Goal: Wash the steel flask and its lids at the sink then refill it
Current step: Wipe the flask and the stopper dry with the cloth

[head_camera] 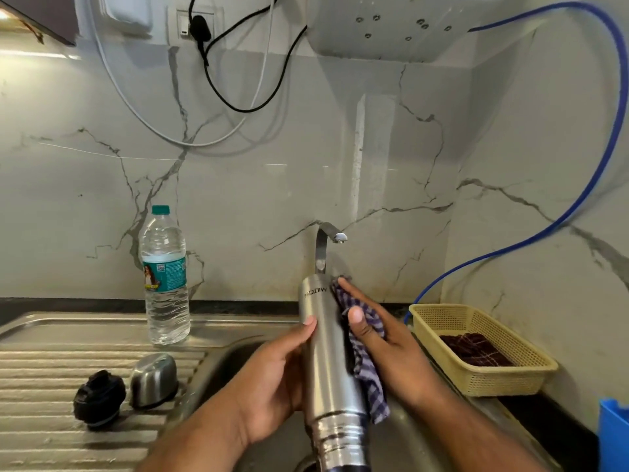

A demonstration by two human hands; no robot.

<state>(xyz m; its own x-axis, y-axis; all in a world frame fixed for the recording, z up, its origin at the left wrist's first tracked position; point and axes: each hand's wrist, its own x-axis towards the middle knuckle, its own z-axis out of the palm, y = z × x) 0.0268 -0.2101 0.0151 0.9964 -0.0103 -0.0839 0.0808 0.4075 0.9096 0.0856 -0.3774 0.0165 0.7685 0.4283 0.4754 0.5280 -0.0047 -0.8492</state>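
Observation:
The steel flask [326,349] is held over the sink basin [218,369] with its base pointing away from me and its threaded neck toward me. My left hand [272,379] grips its left side, thumb on the body. My right hand [384,345] presses a blue checked cloth [366,366] against the flask's right side. On the ribbed draining board [41,379] lie the black inner lid [99,398] and the steel outer cap [153,379], side by side.
A plastic water bottle with a teal cap [165,277] stands on the sink's back left. The steel tap [326,247] rises behind the flask. A yellow basket [483,349] holding a dark cloth sits at right, with a blue hose [578,202] above it.

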